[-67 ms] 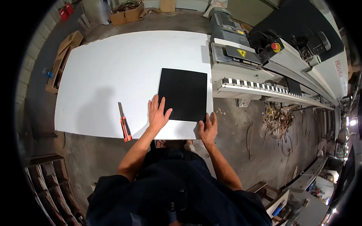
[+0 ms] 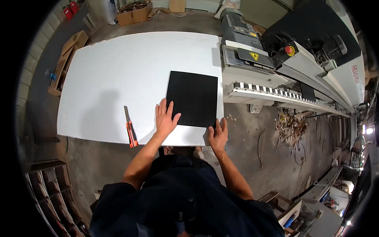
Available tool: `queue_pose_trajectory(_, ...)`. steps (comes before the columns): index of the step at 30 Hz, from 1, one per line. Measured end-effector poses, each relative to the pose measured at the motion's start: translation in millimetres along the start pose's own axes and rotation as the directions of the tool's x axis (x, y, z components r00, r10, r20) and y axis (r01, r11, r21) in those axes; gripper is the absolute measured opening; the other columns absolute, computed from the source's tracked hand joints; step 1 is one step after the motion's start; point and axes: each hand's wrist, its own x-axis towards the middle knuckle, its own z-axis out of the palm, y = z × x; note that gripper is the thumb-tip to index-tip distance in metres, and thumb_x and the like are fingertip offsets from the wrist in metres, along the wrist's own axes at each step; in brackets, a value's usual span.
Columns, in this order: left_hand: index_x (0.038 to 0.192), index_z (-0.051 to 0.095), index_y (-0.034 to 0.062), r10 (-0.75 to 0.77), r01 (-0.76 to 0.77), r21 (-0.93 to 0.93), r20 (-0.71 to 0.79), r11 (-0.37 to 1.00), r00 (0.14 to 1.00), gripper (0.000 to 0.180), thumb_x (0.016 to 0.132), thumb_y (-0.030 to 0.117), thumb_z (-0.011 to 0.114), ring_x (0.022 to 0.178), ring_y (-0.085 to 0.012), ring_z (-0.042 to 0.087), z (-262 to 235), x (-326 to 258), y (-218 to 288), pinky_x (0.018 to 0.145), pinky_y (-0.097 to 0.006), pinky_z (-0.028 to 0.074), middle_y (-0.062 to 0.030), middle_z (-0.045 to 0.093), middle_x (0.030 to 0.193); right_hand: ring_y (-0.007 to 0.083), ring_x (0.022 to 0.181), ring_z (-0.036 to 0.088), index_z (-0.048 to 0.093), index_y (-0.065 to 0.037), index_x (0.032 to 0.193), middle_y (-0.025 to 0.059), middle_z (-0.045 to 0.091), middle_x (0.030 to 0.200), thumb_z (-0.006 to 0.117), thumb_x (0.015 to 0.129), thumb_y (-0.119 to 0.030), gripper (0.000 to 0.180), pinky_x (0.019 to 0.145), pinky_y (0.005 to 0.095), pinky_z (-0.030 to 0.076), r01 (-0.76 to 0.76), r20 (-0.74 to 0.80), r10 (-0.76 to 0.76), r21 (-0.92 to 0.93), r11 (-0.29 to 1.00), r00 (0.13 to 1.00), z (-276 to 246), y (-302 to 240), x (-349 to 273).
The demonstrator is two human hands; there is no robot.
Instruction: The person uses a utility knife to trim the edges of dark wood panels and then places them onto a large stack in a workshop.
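Machine [image 2: 292,67] in white and grey metal stands at the right end of a white table [image 2: 134,67], with a beam reaching away over the floor. At the lower left is a dark rack [image 2: 51,193] split into compartments. 2 cardboard boxes stand past the table: 1 box [image 2: 135,15] beyond its far edge, the other [image 2: 65,65] by its left end. A tangled heap of scrap strips [image 2: 290,125] lies on the floor near the beam.

A square black sheet [image 2: 193,93] lies flat on the table, close to its right edge and towards the person. The 2 hands are apart, 1 at each near corner of the sheet. The left hand [image 2: 166,119] is palm down with fingers spread, its thumb and index finger over the sheet and the other fingers beside it. The right hand [image 2: 218,136] is at the near right corner, fingers pointing away; whether it pinches the sheet, I cannot tell.

Left of the hands, an orange and black knife [image 2: 131,130] rests with its blade out, pointing away from the person. Smallest is a red button [image 2: 289,49] on the machine.
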Motion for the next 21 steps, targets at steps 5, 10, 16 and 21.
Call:
queue_pose_trajectory(5, 0.130, 0.050, -0.0007, 0.015, -0.014, 0.007, -0.028, 1.000, 1.000, 0.059, 0.086, 0.037, 0.061, 0.132, -0.0423, 0.032, 2, 2, 1, 0.111, -0.054, 0.020, -0.0289, 0.036, 0.140, 0.0419, 0.124, 0.042, 0.058, -0.007, 0.126, 0.0227, 0.040, 0.140, 0.060, 0.087, -0.038, 0.049, 0.101, 0.0466, 0.038, 0.000, 0.000, 0.000, 0.039, 0.999, 1.000, -3, 1, 1)
queue_pose_trajectory(10, 0.130, 0.050, -0.0003, -0.016, 0.016, 0.006, -0.018, 1.000, 1.000, 0.058, 0.086, 0.037, 0.061, 0.131, -0.0430, 0.033, 4, -1, 5, 0.110, -0.053, 0.022, -0.0293, 0.037, 0.139, 0.0403, 0.125, 0.042, 0.064, -0.005, 0.118, 0.0231, 0.040, 0.140, 0.065, 0.085, -0.033, 0.043, 0.103, 0.0445, 0.037, -0.038, -0.004, 0.039, 0.178, 0.983, 0.999, -4, 5, 2)
queue_pose_trajectory(16, 0.127, 0.055, 0.0052, 0.052, -0.052, 0.026, -0.001, 0.998, 0.999, 0.049, 0.086, 0.030, 0.061, 0.129, -0.0454, 0.033, 3, 10, -14, 0.108, -0.057, 0.022, -0.0250, 0.040, 0.139, 0.0477, 0.126, 0.036, 0.067, -0.004, 0.111, 0.0269, 0.038, 0.139, 0.068, 0.078, -0.026, 0.040, 0.103, 0.0522, 0.033, 0.257, 0.023, -0.257, -0.018, 0.966, 0.966, -17, 2, -13)
queue_pose_trajectory(21, 0.124, 0.060, 0.0103, 0.030, -0.046, 0.183, 0.089, 0.982, 0.996, 0.041, 0.085, 0.025, 0.061, 0.131, -0.0476, 0.028, -15, 49, -37, 0.108, -0.059, 0.020, -0.0258, 0.038, 0.140, 0.0417, 0.128, 0.035, 0.070, -0.011, 0.102, 0.0189, 0.042, 0.137, 0.072, 0.076, -0.024, 0.030, 0.108, 0.0585, 0.024, 0.492, 0.314, -0.573, 0.304, 0.816, 0.757, -32, -35, -33)
